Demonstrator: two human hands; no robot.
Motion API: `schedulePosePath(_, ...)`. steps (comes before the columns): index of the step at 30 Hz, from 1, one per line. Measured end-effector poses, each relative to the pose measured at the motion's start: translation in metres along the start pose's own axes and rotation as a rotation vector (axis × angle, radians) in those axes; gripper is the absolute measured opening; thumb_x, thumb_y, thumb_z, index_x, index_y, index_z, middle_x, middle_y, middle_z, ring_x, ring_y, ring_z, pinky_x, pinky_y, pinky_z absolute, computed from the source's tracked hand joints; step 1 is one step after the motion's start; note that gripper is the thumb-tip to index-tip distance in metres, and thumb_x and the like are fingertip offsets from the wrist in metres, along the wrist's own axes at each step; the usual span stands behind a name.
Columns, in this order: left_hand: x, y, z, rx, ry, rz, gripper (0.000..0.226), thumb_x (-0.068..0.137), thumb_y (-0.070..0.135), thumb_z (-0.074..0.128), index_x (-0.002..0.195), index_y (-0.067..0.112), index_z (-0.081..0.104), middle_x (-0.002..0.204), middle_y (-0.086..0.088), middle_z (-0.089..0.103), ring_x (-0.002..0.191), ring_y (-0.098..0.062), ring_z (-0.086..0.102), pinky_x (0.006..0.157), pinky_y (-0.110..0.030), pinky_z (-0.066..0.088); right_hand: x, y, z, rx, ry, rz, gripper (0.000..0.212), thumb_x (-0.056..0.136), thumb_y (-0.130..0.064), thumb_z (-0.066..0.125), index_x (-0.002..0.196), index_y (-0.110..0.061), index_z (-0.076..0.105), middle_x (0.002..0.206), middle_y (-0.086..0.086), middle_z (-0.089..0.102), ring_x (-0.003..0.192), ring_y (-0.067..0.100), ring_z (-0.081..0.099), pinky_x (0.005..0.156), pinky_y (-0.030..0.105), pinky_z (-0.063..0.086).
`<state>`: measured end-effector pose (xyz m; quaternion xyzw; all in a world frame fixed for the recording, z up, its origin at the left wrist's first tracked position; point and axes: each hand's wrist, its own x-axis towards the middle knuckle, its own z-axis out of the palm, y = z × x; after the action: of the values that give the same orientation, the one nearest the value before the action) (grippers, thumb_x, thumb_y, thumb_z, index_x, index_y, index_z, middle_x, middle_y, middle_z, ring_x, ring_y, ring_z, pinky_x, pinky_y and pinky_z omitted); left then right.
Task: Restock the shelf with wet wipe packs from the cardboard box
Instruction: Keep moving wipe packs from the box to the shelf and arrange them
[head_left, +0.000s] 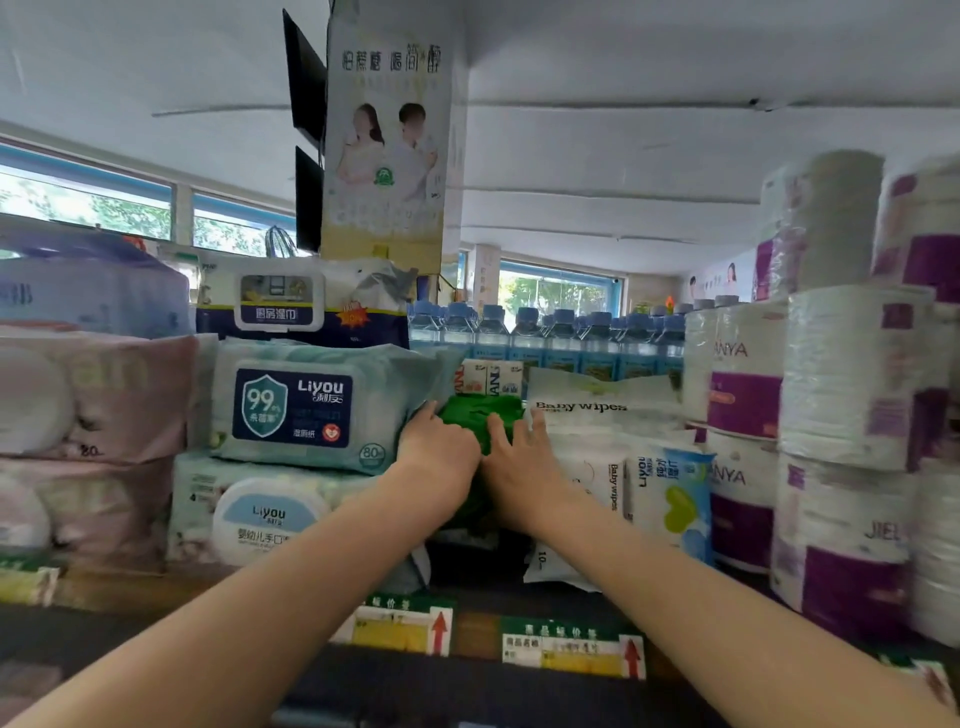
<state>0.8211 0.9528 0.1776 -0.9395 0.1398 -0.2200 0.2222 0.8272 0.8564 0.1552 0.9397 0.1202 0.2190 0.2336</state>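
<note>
A shop shelf (467, 631), seen from head height. At left, pink packs, then stacked teal Liyou wipe packs (311, 405). In the middle, the left hand (436, 441) and right hand (511, 447) press flat, fingers spread, on a green wet wipe pack (480, 415) sitting in the gap (restocking looks partway done; the cardboard box is out of view). At right, white Baby wipes packs (587, 415) crowd the slot, then toilet paper rolls (852, 389).

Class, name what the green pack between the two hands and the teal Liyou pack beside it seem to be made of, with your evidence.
Green pack: probably soft plastic film; it crumples and creases between the hands. Teal Liyou pack: likely glossy plastic film, given its sheen, wrinkled edges and printed label.
</note>
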Motion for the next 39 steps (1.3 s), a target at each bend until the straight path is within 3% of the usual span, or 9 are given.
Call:
schedulePosePath(6, -0.010, 0.000, 0.004, 0.034, 0.016, 0.021, 0.037, 0.094, 0.018, 0.044, 0.128, 0.006, 0.050, 0.138, -0.013, 0.051, 0.140, -0.030, 0.027, 0.118, -0.037, 0.007, 0.007, 0.003, -0.005, -0.108, 0.002, 0.083, 0.079, 0.082, -0.030, 0.064, 0.145, -0.017, 0.017, 0.150, 0.024, 0.015, 0.135, 0.048, 0.023, 0.110, 0.065, 0.000)
schedulePosePath(10, -0.022, -0.004, 0.002, 0.020, 0.076, 0.090, 0.030, 0.093, 0.018, 0.047, 0.119, 0.011, 0.059, 0.129, -0.009, 0.059, 0.129, -0.028, 0.041, 0.112, -0.036, 0.022, 0.005, 0.005, -0.008, -0.079, 0.049, 0.071, 0.065, 0.086, -0.026, 0.060, 0.139, -0.019, 0.024, 0.147, 0.019, 0.024, 0.134, 0.043, 0.028, 0.110, 0.064, 0.001)
schedulePosePath(15, -0.047, -0.032, -0.019, -0.144, 0.427, 0.218, 0.025, 0.094, 0.015, 0.043, 0.116, 0.012, 0.056, 0.119, -0.005, 0.062, 0.113, -0.023, 0.055, 0.093, -0.033, 0.041, 0.002, 0.012, -0.037, 0.040, 0.001, 0.166, 0.044, 0.092, -0.033, 0.050, 0.132, -0.022, 0.039, 0.139, 0.009, 0.041, 0.131, 0.034, 0.038, 0.111, 0.062, 0.011)
schedulePosePath(17, -0.054, -0.060, -0.024, -0.227, 0.577, 0.204, 0.028, 0.097, 0.019, 0.039, 0.120, 0.014, 0.052, 0.123, -0.002, 0.061, 0.117, -0.021, 0.053, 0.103, -0.033, 0.036, 0.004, 0.013, -0.058, 0.185, 0.084, 0.207, 0.034, 0.091, -0.033, 0.053, 0.122, -0.020, 0.051, 0.129, 0.006, 0.050, 0.123, 0.028, 0.046, 0.110, 0.051, 0.026)
schedulePosePath(21, -0.072, -0.131, -0.021, -0.378, 0.679, 0.155, 0.035, 0.097, 0.026, 0.038, 0.131, 0.021, 0.046, 0.135, 0.001, 0.052, 0.126, -0.018, 0.046, 0.111, -0.034, 0.026, 0.005, -0.013, -0.115, 0.923, 0.515, 0.318, 0.023, 0.094, -0.023, 0.052, 0.104, -0.005, 0.060, 0.097, 0.004, 0.059, 0.088, 0.013, 0.053, 0.067, 0.009, 0.039)
schedulePosePath(24, -0.081, -0.184, -0.009, -0.427, 0.624, 0.146, 0.042, 0.094, 0.027, 0.044, 0.135, 0.020, 0.041, 0.136, -0.001, 0.049, 0.127, -0.019, 0.045, 0.112, -0.036, 0.024, 0.012, -0.053, -0.146, 0.933, 0.635, 0.250, 0.027, 0.091, -0.028, 0.056, 0.110, -0.009, 0.056, 0.109, 0.004, 0.057, 0.101, 0.016, 0.053, 0.086, 0.019, 0.043)
schedulePosePath(28, -0.080, -0.228, 0.018, -0.198, 0.337, 0.120, 0.044, 0.089, 0.038, 0.047, 0.128, 0.017, 0.045, 0.124, -0.003, 0.058, 0.119, -0.024, 0.050, 0.107, -0.044, 0.027, 0.024, -0.102, -0.148, 0.374, 0.167, 0.178, 0.081, 0.078, -0.049, 0.065, 0.144, -0.030, 0.020, 0.151, 0.005, 0.021, 0.140, 0.031, 0.019, 0.114, 0.051, 0.018)
schedulePosePath(32, -0.074, -0.236, 0.032, -0.051, 0.180, 0.202, 0.084, 0.075, 0.054, 0.064, 0.140, 0.019, 0.025, 0.137, -0.003, 0.047, 0.129, -0.025, 0.042, 0.110, -0.048, 0.024, 0.019, -0.117, -0.129, 0.312, 0.004, 0.351, 0.107, 0.073, -0.045, 0.072, 0.146, -0.040, -0.005, 0.156, 0.005, -0.016, 0.141, 0.041, -0.014, 0.112, 0.064, 0.003)
schedulePosePath(39, -0.041, -0.252, 0.019, -0.209, 0.017, 0.254, 0.093, 0.062, 0.050, 0.079, 0.138, 0.025, 0.031, 0.140, -0.002, 0.046, 0.130, -0.027, 0.039, 0.108, -0.047, 0.027, 0.010, -0.116, -0.110, 0.538, 0.160, 0.400, 0.108, 0.070, -0.026, 0.078, 0.147, -0.034, 0.003, 0.153, 0.001, -0.014, 0.138, 0.037, 0.023, 0.112, 0.047, 0.032)
